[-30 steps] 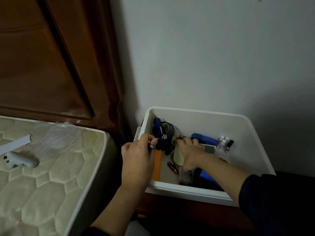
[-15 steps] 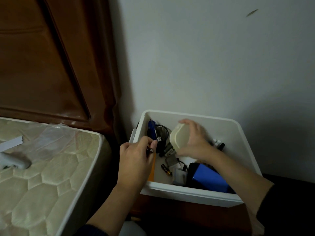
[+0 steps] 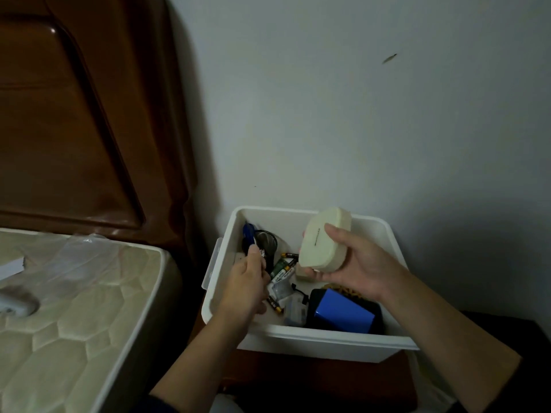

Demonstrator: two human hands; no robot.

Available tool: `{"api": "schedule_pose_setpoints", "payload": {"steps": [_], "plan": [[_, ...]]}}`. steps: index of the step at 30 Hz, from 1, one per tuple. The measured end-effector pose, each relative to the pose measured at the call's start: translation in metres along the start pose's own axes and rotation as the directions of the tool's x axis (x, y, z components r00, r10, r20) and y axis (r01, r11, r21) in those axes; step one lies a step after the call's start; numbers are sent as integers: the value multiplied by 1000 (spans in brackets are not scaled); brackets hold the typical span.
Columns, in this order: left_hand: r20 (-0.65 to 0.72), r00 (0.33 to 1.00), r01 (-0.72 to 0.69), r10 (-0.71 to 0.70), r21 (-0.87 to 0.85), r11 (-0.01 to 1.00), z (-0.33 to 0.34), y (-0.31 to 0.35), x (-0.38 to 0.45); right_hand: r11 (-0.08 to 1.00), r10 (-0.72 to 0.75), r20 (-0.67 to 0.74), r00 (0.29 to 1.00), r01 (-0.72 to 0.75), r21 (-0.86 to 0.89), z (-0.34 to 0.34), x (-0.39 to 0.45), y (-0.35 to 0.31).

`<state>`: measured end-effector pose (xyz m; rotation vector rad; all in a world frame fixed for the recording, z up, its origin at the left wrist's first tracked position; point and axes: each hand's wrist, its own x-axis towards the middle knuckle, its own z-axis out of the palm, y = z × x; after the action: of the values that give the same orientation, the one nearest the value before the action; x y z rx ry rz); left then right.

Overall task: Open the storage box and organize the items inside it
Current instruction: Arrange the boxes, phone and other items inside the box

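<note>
Sorting step: right hand (image 3: 362, 268) grips cream case (image 3: 323, 244) over box (image 3: 322, 341); left hand (image 3: 249, 286) pinches sth small. Next: find case a clear spot.

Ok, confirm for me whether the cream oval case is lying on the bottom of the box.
No: the right hand holds the cream oval case up above the items in the white storage box.

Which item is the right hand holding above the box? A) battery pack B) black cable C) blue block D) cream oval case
D: the right hand grips the cream oval case above the white storage box; the blue block lies inside.
</note>
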<state>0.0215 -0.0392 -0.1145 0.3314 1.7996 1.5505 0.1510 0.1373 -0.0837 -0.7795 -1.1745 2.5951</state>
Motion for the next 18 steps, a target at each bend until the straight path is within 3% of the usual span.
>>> {"api": "schedule_pose_setpoints", "payload": {"steps": [5, 9, 14, 18], "plan": [[55, 985, 164, -163, -21, 986, 6, -5, 7, 999, -14, -215, 976, 5, -44, -32, -3, 0], [126, 970, 209, -209, 6, 978, 20, -2, 24, 993, -82, -388, 918, 43, -108, -54, -5, -1], [153, 922, 351, -356, 59, 935, 53, -7, 49, 921, -355, -573, 739, 169, -352, -74, -12, 5], [160, 916, 354, -368, 109, 929, 75, -17, 74, 789, -579, -593, 560, 202, -579, -91, -26, -3]]}}
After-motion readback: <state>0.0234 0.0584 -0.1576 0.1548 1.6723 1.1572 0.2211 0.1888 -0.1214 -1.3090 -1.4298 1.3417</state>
